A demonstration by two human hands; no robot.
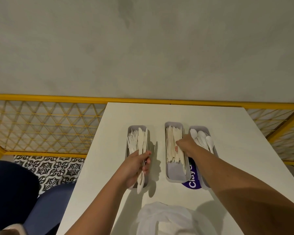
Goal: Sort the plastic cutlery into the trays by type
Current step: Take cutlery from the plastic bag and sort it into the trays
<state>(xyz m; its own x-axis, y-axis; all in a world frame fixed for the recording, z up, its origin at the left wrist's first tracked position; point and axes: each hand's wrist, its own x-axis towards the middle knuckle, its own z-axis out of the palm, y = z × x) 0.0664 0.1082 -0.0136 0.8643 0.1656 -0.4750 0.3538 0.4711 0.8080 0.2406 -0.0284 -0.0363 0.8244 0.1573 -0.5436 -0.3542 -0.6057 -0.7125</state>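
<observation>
while the left hand gripped a mixed bundle over the fork tray, the right hand curled onto knives in the middle tray, its pinch unclear; next, probably, pulling another piece from the bundle.

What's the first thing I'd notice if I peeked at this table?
Three grey trays sit in a row on the white table: forks in the left tray, knives in the middle tray, spoons in the right tray. Two bare arms reach in: the left hand grips a bunch of white cutlery over the left tray, and the right hand touches the knives. A bright yellow rail runs behind.
</observation>
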